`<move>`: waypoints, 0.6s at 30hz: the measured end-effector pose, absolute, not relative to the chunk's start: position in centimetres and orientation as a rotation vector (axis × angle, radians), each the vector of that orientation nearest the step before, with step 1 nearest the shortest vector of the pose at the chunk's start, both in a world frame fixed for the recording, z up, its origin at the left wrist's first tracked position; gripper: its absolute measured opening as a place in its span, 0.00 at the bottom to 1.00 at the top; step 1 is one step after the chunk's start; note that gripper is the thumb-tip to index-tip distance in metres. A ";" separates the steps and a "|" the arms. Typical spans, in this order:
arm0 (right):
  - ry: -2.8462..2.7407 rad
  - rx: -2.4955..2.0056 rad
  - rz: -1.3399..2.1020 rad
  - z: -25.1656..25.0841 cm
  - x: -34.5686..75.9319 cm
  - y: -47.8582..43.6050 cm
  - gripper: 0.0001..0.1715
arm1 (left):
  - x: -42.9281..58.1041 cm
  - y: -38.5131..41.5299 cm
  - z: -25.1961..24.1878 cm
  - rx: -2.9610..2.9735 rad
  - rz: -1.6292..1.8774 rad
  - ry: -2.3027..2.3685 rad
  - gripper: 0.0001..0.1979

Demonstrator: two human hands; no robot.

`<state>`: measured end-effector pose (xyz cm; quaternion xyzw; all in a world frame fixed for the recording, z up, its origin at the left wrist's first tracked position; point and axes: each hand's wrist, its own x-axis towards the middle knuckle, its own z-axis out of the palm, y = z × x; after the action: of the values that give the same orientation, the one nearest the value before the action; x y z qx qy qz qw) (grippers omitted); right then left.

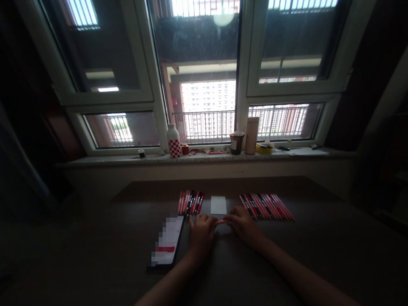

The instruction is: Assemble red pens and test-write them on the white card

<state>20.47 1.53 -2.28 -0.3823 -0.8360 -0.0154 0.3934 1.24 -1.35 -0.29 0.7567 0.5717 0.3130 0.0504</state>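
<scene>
Both my hands meet over the dark table (318,246), pinching the two ends of one pink pen (222,222). My left hand (201,234) is closed on its left end and my right hand (245,224) is closed on its right end. A small row of red and black pens (191,202) lies just beyond my left hand. A wider row of several similar pens (267,207) lies beside my right hand. A white paper slip (218,205) rests between the two rows.
A phone (167,241) with a lit screen lies left of my left hand. On the windowsill (95,160) behind the table stand a checkered bottle (174,141), a drink cup (236,143), a tall tumbler (251,135) and a yellow tape roll (264,148).
</scene>
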 end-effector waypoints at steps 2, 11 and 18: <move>-2.121 -0.971 -0.037 -2.2 20.5 1.5 0.11 | 1.2 -1.3 -0.3 2.301 0.969 1.731 0.11; -2.135 -0.971 -0.005 -2.1 20.4 1.4 0.12 | 1.2 -1.3 -0.3 2.324 1.020 1.687 0.11; -2.124 -0.984 -0.008 -2.1 20.4 1.3 0.12 | 1.0 -1.1 -0.6 2.368 1.048 1.719 0.11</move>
<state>20.38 1.35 -2.09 -0.3873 -0.8356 -0.0030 0.3896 1.02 -1.08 -0.63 0.7617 0.5531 0.3371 0.0167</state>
